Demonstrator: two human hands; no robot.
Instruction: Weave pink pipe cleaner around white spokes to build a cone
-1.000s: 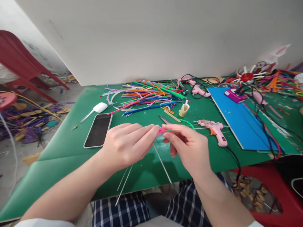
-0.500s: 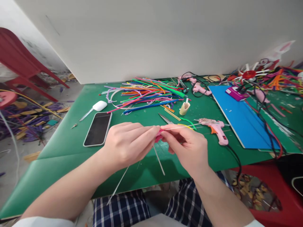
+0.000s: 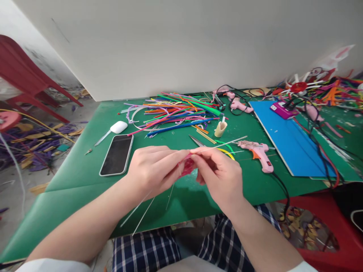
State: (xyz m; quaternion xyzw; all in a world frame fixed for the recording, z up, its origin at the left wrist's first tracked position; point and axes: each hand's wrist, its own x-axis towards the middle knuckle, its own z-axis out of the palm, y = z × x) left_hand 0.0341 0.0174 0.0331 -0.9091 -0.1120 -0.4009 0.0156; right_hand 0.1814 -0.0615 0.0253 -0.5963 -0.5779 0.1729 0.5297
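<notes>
Between my two hands is a small pink-red piece (image 3: 187,167) that looks like bent pipe cleaner, with thin white sticks (image 3: 143,217) poking out below and to the right. My left hand (image 3: 154,168) is closed on its left side, fingers covering much of it. With thumb and forefinger, my right hand (image 3: 219,170) pinches its upper right edge. Just beyond the right hand lie the scissors (image 3: 195,141), partly hidden, and yellow and green pipe cleaner pieces (image 3: 227,151). A pink glue gun (image 3: 261,154) rests on the table to the right.
A heap of coloured pipe cleaners (image 3: 176,113) lies at the back of the green table (image 3: 73,166). Left of my hands are a phone (image 3: 117,155) and a white earbud case (image 3: 118,127). On the right are a blue board (image 3: 289,139), a purple power strip (image 3: 283,110) and cables.
The pink-red piece has turned in my fingers and shows more of itself. Its white sticks point differently, and my right hand has shifted slightly left.
</notes>
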